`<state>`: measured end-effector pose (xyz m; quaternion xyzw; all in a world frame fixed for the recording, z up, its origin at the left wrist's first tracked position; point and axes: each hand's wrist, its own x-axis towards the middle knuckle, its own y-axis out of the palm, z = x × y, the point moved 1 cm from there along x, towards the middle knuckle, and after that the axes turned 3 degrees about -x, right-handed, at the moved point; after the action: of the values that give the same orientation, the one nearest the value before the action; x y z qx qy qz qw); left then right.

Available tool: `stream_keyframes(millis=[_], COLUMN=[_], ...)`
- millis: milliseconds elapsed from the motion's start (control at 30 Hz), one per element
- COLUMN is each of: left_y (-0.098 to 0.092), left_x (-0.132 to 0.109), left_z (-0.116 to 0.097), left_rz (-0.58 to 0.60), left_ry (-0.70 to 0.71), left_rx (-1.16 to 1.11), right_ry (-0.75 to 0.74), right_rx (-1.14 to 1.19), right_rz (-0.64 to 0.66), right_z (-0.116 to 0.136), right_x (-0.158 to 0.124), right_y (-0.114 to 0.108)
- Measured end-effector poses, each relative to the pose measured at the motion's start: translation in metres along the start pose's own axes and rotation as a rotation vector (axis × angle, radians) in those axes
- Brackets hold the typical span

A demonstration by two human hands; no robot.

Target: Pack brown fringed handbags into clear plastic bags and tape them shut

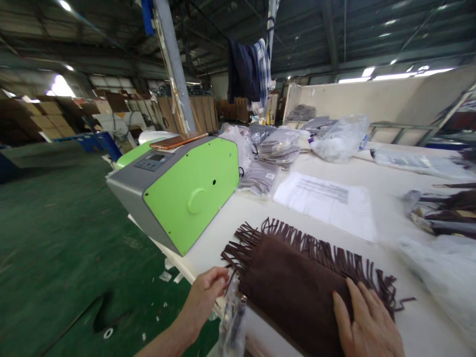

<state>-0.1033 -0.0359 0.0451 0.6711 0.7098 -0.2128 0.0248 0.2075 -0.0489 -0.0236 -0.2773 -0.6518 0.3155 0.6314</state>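
A dark brown fringed cloth (297, 282) lies folded on the white table (386, 183). My right hand (366, 322) rests flat on the cloth's near right part, fingers spread. My left hand (204, 295) is at the cloth's near left corner, fingers curled in a pinch beside the fringe and a strip of clear plastic (232, 317) that hangs over the table edge. What the fingers pinch is too small to make out.
A green and grey machine (178, 191) stands on the table's left end, a phone (178, 141) on top. A printed clear bag (325, 201) lies beyond the cloth. Packed grey goods (277, 146), plastic bags (340, 139) and more fringed pieces (446, 210) sit farther back. Green floor lies left.
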Motion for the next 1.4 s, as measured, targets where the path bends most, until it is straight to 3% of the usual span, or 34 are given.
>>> stream_keyframes(millis=[100,300,533,800,1067,1400], left_y=[0.013,0.017,0.020,0.021,0.020,0.018], left_x=[-0.009,-0.006,-0.008,0.012,0.010,0.009], left_z=[0.003,-0.007,-0.006,-0.014,-0.036,-0.027], left_rz=[0.040,-0.026,-0.010,0.073,0.046,0.108], left_ry=[0.003,0.119,0.177,0.038,-0.235,-0.510], left_rx=[-0.063,0.451,0.417,0.356,-0.040,-0.483], right_ry=[-0.009,-0.064,-0.270,-0.391,-0.412,-0.325], right_rx=[0.023,-0.027,-0.181,-0.231,-0.218,-0.194], right_rz=[-0.014,-0.047,-0.079,-0.168,-0.179,-0.120], right_z=[-0.001,0.001,0.001,0.007,0.008,-0.003], right_x=[0.001,0.000,0.006,0.016,0.016,0.003], right_y=[0.000,0.000,-0.011,-0.024,-0.027,-0.008])
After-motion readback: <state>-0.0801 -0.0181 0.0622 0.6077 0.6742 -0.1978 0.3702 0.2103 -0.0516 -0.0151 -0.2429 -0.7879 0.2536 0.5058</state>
